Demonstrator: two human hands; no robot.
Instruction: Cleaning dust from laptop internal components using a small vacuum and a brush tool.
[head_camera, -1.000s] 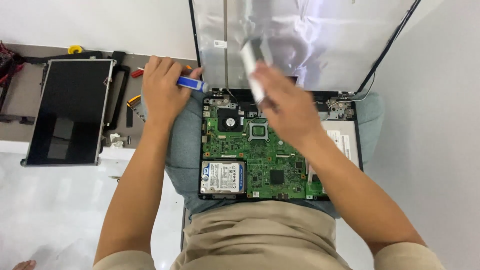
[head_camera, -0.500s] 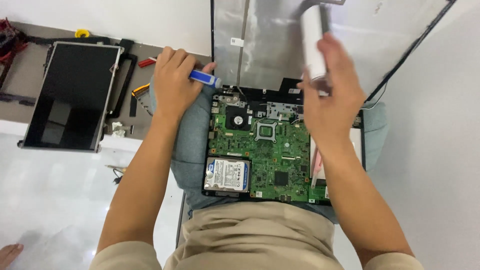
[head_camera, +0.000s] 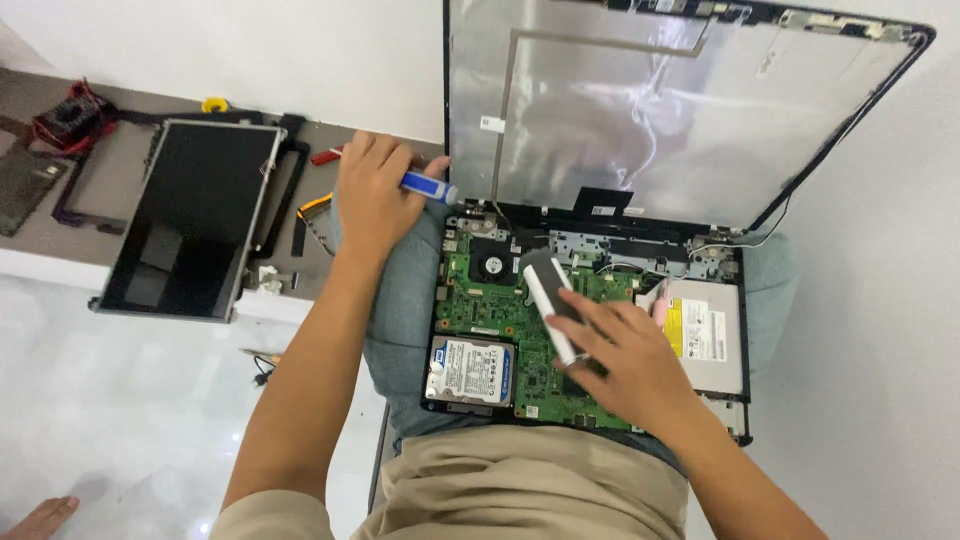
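Two hands: both busy over an opened laptop (head_camera: 600, 330) on the lap.
Left hand (head_camera: 372, 192): fingers clenched on a blue-tipped tool (head_camera: 428, 186), at 10 o'clock of the board (head_camera: 490, 300).
Right hand (head_camera: 625, 352): fingers grasping a white brush (head_camera: 548, 300).
Change: brush has come down from the lid (head_camera: 640, 110) onto the board, bristles near the fan (head_camera: 492, 264).
Bench, 9 o'clock: loose screen panel (head_camera: 185, 215).

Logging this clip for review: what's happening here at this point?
A person has an opened laptop on their lap, its green motherboard exposed. The right hand holds a slim white and grey bar-shaped tool over the board. The left hand grips a blue and white handled tool beside the hinge. A removed dark screen panel lies on the left.
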